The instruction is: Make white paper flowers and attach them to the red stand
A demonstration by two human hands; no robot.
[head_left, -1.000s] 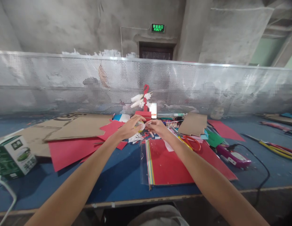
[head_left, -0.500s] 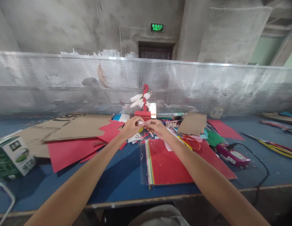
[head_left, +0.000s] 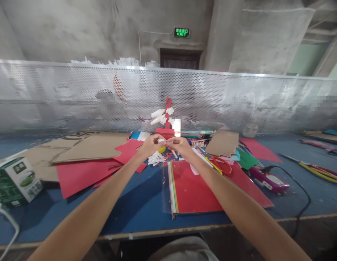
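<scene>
My left hand (head_left: 151,145) and my right hand (head_left: 180,145) meet at the middle of the table, fingertips pinched together. Between them is a small white piece (head_left: 161,140), mostly covered by the fingers; its kind cannot be made out. Just behind stands a red stand (head_left: 165,131) with a curled top and white flowers (head_left: 158,116) on it. A lit phone (head_left: 176,127) leans beside it. Below my left hand lie white, string-like pieces (head_left: 157,158) and a bit of something yellow (head_left: 161,149).
Brown cardboard (head_left: 92,146) and red sheets (head_left: 87,175) lie left, near a green-and-white carton (head_left: 20,181). A pack of coloured paper (head_left: 198,192) is in front, with red-and-yellow scissors (head_left: 221,165) behind. Right are a purple device (head_left: 269,180) with a cable and long-handled pliers (head_left: 315,168).
My fingertips have shifted slightly around the white piece, and less of it shows now. Both arms stay almost where they were.
</scene>
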